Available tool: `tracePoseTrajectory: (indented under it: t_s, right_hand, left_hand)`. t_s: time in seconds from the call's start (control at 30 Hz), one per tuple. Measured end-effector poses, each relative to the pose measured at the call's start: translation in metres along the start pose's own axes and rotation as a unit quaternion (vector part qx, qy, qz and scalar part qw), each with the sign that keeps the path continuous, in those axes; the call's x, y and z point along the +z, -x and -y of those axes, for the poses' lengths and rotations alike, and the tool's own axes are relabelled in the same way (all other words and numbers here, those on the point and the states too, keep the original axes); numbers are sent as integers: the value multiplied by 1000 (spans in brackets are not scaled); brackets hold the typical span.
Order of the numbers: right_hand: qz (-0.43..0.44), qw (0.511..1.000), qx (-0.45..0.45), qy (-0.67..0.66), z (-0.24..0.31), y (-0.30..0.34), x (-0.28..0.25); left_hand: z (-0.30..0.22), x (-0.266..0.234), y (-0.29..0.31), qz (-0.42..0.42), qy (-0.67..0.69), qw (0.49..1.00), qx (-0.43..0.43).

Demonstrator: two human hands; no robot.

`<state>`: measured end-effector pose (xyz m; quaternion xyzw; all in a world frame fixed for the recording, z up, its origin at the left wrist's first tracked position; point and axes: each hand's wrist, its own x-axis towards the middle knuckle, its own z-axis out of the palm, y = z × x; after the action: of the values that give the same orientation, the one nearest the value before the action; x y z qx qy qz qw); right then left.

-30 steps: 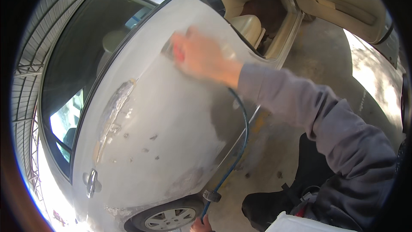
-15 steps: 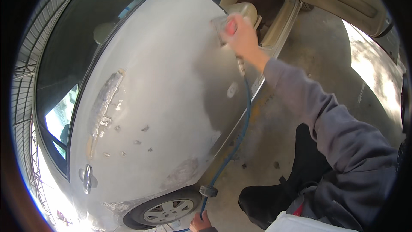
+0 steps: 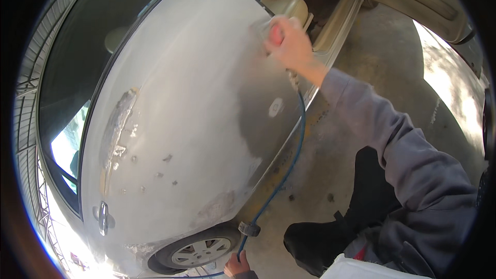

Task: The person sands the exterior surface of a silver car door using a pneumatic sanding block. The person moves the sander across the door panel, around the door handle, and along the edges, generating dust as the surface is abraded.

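My right hand (image 3: 295,49) is wrapped round an air sander (image 3: 276,35), of which a red part shows between my fingers. Motion smears the tool, and its pad lies against the dusty pale grey car door (image 3: 191,82) close to the door's far edge. From a metal fitting (image 3: 293,78) below my wrist, a blue air hose (image 3: 279,183) runs down along the door's lower edge. At the bottom of the view, my left hand (image 3: 237,267) is closed round this hose, just below a dark block (image 3: 249,229) that sits on it.
Sanded filler (image 3: 120,124) and several small dark spots mark the door near its handle (image 3: 104,218). A wheel (image 3: 201,252) stands below. Beyond are a beige seat (image 3: 290,11) and another open door (image 3: 413,0). My dark shoe (image 3: 310,245) rests on the concrete floor (image 3: 330,170).
The sander and my right hand stay near the door's far edge, moving only slightly. My left hand has shifted a little left and up with the hose. The view has tilted slightly.
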<state>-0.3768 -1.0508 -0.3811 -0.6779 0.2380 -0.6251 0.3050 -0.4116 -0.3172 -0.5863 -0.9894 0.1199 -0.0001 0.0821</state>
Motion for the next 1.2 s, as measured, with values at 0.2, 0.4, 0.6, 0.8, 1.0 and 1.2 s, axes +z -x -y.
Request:
tracePoseTrajectory:
  t_s: [0.2,0.4,0.6,0.8,1.0,1.2]
  right_hand:
    - [-29,999,-42,-11,27,33,21]
    - [94,981,-168,-34,64,84,31]
    - [-30,999,-21,9,-6,5,-1]
    - [-15,999,-2,-36,36,23,14]
    - [184,973,-136,-35,68,65,22]
    - [-28,1000,-11,0,2,-24,-9]
  left_hand:
    - [-32,-20,-6,55,-64,992,-95]
    - [-18,-1,-14,-57,24,998,-18]
    - [-39,-41,-17,-92,61,994,19]
    - [-15,-13,-13,-214,-23,973,79]
    - [-22,-3,-23,-64,-27,997,27]
    - [-37,-35,-22,-57,6,998,-16]
